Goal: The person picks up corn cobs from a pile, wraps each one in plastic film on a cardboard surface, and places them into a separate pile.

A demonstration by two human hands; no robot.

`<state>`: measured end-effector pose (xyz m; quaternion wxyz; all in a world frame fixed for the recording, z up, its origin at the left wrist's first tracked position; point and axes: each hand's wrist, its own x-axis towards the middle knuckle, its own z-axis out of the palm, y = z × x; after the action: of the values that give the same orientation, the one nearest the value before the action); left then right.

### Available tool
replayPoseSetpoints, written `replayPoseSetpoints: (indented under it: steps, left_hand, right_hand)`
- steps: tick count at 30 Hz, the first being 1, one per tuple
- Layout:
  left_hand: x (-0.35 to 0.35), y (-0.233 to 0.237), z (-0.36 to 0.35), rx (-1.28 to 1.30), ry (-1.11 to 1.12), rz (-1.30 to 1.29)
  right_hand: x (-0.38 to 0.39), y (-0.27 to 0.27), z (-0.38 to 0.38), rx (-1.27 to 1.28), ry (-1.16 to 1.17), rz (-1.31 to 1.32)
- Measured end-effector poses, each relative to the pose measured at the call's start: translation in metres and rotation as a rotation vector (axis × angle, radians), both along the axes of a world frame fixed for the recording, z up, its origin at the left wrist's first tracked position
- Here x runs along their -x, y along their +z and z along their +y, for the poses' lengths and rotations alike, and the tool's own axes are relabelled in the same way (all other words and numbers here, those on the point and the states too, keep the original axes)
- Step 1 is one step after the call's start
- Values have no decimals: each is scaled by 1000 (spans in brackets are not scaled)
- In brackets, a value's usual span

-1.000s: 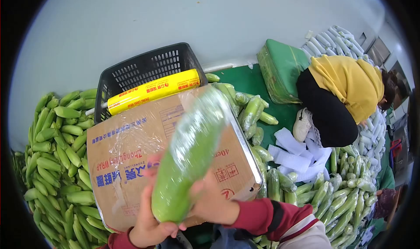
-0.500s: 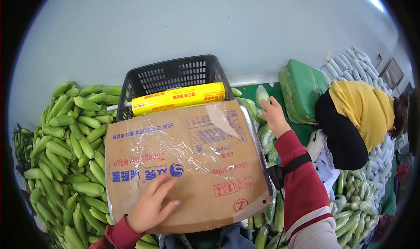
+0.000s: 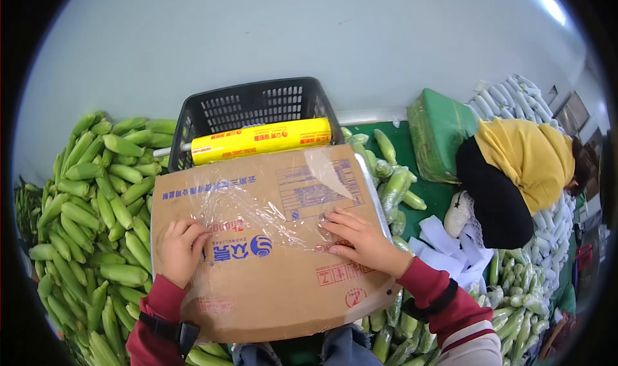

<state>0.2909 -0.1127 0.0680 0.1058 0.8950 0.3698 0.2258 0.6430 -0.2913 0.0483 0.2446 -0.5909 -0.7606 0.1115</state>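
A cardboard box top (image 3: 277, 289) partly covered by clear film lies in front of me. My left hand (image 3: 182, 250) rests on its left part, fingers curled and pressed together near the blue logo, perhaps on the film; what they hold is too small to tell. On the right part, my right hand (image 3: 360, 240) lies with fingers spread on the film and holds nothing. Beyond the cardboard, a yellow roll of wrap (image 3: 261, 140) on a rod lies across the front of a black basket (image 3: 251, 99).
Green corn ears (image 3: 96, 218) are heaped at the left. Wrapped ears (image 3: 396, 189) lie on the green floor at the right. Past them are a green block (image 3: 441, 134), white cloths (image 3: 450, 250), a crouching person in yellow (image 3: 524, 163) and pale wrapped produce (image 3: 515, 95).
My right hand has come back from the ears at the right onto the cardboard. My left hand has moved up and left, its fingers now curled. Another ear now lies on the green floor.
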Motion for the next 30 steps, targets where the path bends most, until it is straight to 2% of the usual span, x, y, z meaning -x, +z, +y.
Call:
replayPoseSetpoints:
  steps: [1,3,4,5,6,9,10,13,16,17,20,22,24,25,26,28,30]
  left_hand:
    - [7,0,4,54,-1,41]
    - [9,4,-3,89,9,53]
    - [10,10,-16,71,18,22]
    - [13,12,-30,55,25,-8]
    - [26,7,-40,95,16,74]
    - [46,7,-75,158,-13,208]
    - [52,1,-83,152,-55,198]
    - [47,7,-101,97,-68,395]
    - [38,8,-97,42,-73,450]
    - [36,9,-95,10,-83,454]
    - [31,10,-94,-10,-88,469]
    - [33,7,-92,-30,-110,484]
    - [32,3,-90,-16,-115,477]
    - [33,3,-90,-4,-112,477]
    - [35,2,-89,-4,-117,488]
    - [38,-2,-88,-1,-123,491]
    - [38,-3,-88,1,-125,483]
  right_hand:
    - [-3,6,-7,-3,-49,124]
    - [-25,-4,-25,-117,-366,172]
    - [-43,-15,-36,-178,-524,197]
    - [-72,-38,-47,-132,-678,204]
    - [-100,-60,-57,-85,-832,213]
    - [-139,-84,-63,228,-978,1085]
    - [-153,-96,-59,278,-966,1161]
    - [-183,-140,-30,377,-937,1366]
    - [-195,-155,6,228,-865,1313]
    - [-200,-157,11,208,-862,1409]
    - [-218,-162,24,97,-807,1442]
    - [-227,-167,47,17,-871,1251]
    - [-241,-178,84,-115,-883,1181]
    - [-255,-182,101,-155,-795,1205]
    - [-272,-184,120,-99,-832,1138]
    - [-286,-158,152,22,-773,1225]
    - [-294,-147,186,157,-853,1265]
